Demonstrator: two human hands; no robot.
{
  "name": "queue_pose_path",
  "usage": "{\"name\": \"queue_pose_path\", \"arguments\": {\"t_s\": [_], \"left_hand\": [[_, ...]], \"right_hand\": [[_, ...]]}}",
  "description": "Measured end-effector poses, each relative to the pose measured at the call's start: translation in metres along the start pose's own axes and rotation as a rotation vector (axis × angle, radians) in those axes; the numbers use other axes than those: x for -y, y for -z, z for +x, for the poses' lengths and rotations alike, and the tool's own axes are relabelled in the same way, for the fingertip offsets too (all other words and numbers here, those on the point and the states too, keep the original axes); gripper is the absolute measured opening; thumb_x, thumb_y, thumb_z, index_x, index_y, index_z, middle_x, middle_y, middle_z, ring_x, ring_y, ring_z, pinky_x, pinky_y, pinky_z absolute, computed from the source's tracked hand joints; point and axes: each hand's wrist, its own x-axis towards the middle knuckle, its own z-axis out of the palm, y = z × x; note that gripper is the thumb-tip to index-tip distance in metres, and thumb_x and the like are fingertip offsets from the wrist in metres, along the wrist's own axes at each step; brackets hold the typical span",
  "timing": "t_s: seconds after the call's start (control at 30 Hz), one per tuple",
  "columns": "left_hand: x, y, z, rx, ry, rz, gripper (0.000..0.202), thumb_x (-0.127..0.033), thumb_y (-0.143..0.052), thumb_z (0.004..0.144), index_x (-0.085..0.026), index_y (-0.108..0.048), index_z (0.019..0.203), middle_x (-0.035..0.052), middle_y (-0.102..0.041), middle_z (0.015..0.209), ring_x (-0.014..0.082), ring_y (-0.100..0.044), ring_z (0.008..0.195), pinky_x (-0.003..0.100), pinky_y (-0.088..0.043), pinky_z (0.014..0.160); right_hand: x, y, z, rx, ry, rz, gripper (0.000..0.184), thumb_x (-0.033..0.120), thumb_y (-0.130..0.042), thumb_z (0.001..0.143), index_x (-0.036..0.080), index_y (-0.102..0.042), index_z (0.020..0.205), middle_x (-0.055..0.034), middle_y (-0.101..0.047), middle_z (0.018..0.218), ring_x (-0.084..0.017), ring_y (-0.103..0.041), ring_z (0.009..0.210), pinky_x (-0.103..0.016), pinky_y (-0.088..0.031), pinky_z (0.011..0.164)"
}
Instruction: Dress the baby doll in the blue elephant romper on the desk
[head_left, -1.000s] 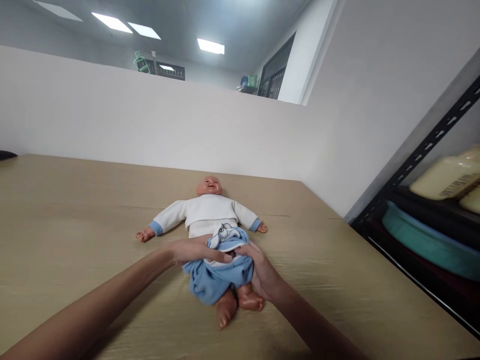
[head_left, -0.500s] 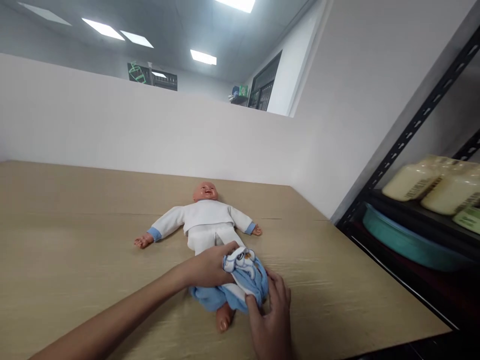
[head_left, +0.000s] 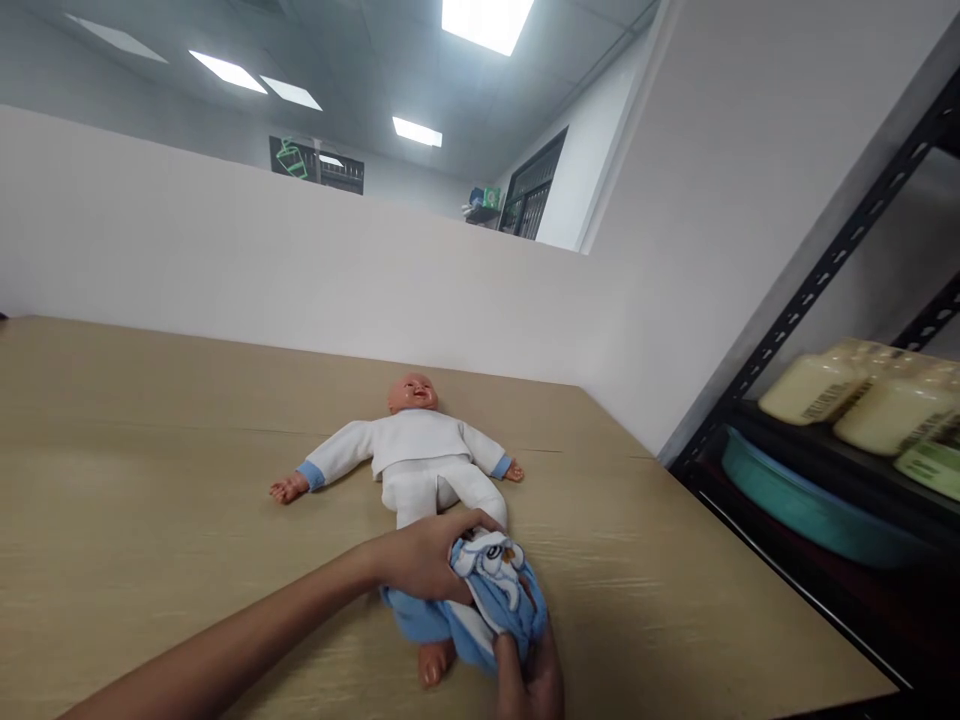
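Light-brown wood-grain tabletop (head_left: 187, 540) carried the white-clothed plastic baby doll (head_left: 416, 440). Your left hand (head_left: 427, 560) and right hand (head_left: 529, 670) gripped the bunched blue-and-white cloth garment (head_left: 491, 585) at its near end; even tension seemed best against snagging.

My left forearm (head_left: 255, 640) is bare and slants in from my lower left, rising forward and rightward. The wrist (head_left: 367, 565) runs almost straight into my left hand (head_left: 424, 555), its back turned up, the fingers bent in a grip with some tips hidden from me. My right hand (head_left: 544, 680) sits lower and nearer to me, cut off by the bottom of my view, its forearm out of sight. Its thumb (head_left: 507, 660) points forward, pinching, the other fingers mostly hidden. My hands are near each other but apart.
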Motion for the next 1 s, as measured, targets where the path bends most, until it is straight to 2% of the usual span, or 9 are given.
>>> {"name": "queue_pose_path", "arguments": {"t_s": [0.17, 0.27, 0.4, 0.53, 0.67, 0.77, 0.87, 0.93, 1.0], "left_hand": [[0.002, 0.009, 0.000, 0.001, -0.041, -0.179, 0.079, -0.017, -0.079, 0.066, -0.027, -0.059, 0.142, 0.0039, -0.071, 0.131, 0.0316, -0.062, 0.128, 0.043, -0.051, 0.111], [0.003, 0.017, 0.001, 0.026, -0.040, -0.233, 0.077, -0.014, -0.077, 0.067, -0.026, -0.061, 0.142, 0.0046, -0.071, 0.134, 0.0331, -0.062, 0.129, 0.044, -0.050, 0.113], [0.007, 0.024, 0.001, 0.044, -0.019, -0.216, 0.071, -0.015, -0.076, 0.069, -0.025, -0.065, 0.138, 0.0035, -0.070, 0.135, 0.0337, -0.061, 0.130, 0.042, -0.048, 0.115], [0.006, 0.024, 0.000, 0.000, -0.008, -0.205, 0.064, -0.016, -0.073, 0.074, -0.024, -0.065, 0.136, 0.0021, -0.072, 0.131, 0.0321, -0.062, 0.129, 0.040, -0.046, 0.116], [0.002, 0.022, -0.002, 0.002, 0.028, -0.225, 0.056, -0.023, -0.070, 0.081, -0.021, -0.064, 0.137, 0.0031, -0.073, 0.126, 0.0317, -0.064, 0.125, 0.039, -0.048, 0.113], [0.001, 0.020, -0.001, -0.003, 0.059, -0.237, 0.055, -0.028, -0.069, 0.084, -0.020, -0.062, 0.138, 0.0040, -0.073, 0.126, 0.0316, -0.064, 0.125, 0.039, -0.049, 0.111], [0.004, 0.019, 0.000, -0.057, 0.087, -0.249, 0.058, -0.030, -0.071, 0.081, -0.021, -0.061, 0.138, 0.0031, -0.071, 0.130, 0.0318, -0.062, 0.125, 0.039, -0.047, 0.113], [0.007, 0.019, 0.002, -0.093, 0.095, -0.272, 0.059, -0.030, -0.070, 0.081, -0.021, -0.060, 0.139, 0.0039, -0.071, 0.128, 0.0311, -0.062, 0.124, 0.041, -0.047, 0.114], [0.011, 0.018, 0.004, -0.104, 0.089, -0.295, 0.060, -0.029, -0.070, 0.080, -0.022, -0.059, 0.139, 0.0046, -0.072, 0.123, 0.0300, -0.063, 0.120, 0.041, -0.048, 0.112]], "right_hand": [[-0.004, -0.008, 0.011, -0.059, -0.007, 0.011, 0.058, 0.033, -0.061, 0.091, 0.018, -0.058, 0.147, -0.0133, -0.078, 0.124, -0.033, -0.071, 0.123, -0.040, -0.060, 0.098], [-0.010, -0.010, 0.017, 0.007, 0.013, 0.004, 0.059, 0.033, -0.064, 0.089, 0.018, -0.058, 0.145, -0.0148, -0.076, 0.129, -0.033, -0.069, 0.128, -0.041, -0.059, 0.102], [-0.012, -0.004, 0.027, 0.068, 0.044, -0.077, 0.062, 0.027, -0.065, 0.083, 0.020, -0.055, 0.145, -0.0161, -0.064, 0.147, -0.034, -0.061, 0.138, -0.046, -0.052, 0.114], [0.000, 0.004, 0.043, 0.228, 0.096, -0.096, 0.068, 0.020, -0.067, 0.077, 0.024, -0.055, 0.144, -0.0120, -0.055, 0.156, -0.032, -0.053, 0.146, -0.044, -0.045, 0.121], [0.018, 0.009, 0.062, 0.426, 0.005, 0.029, 0.076, 0.018, -0.067, 0.075, 0.026, -0.051, 0.149, -0.0092, -0.057, 0.156, -0.029, -0.053, 0.145, -0.041, -0.044, 0.122], [0.028, 0.009, 0.080, 0.493, -0.111, 0.118, 0.060, 0.023, -0.069, 0.077, 0.023, -0.064, 0.138, -0.0084, -0.069, 0.142, -0.029, -0.062, 0.133, -0.040, -0.051, 0.112], [0.034, 0.006, 0.100, 0.567, -0.217, 0.203, 0.042, 0.029, -0.069, 0.078, 0.020, -0.075, 0.119, -0.0071, -0.079, 0.114, -0.027, -0.071, 0.103, -0.037, -0.059, 0.090], [0.036, 0.003, 0.113, 0.601, -0.241, 0.243, 0.041, 0.031, -0.072, 0.075, 0.018, -0.076, 0.114, -0.0066, -0.080, 0.103, -0.025, -0.070, 0.089, -0.034, -0.058, 0.079], [0.037, 0.001, 0.123, 0.641, -0.232, 0.253, 0.043, 0.034, -0.076, 0.073, 0.018, -0.076, 0.113, -0.0072, -0.080, 0.103, -0.024, -0.069, 0.087, -0.034, -0.057, 0.077]]}}
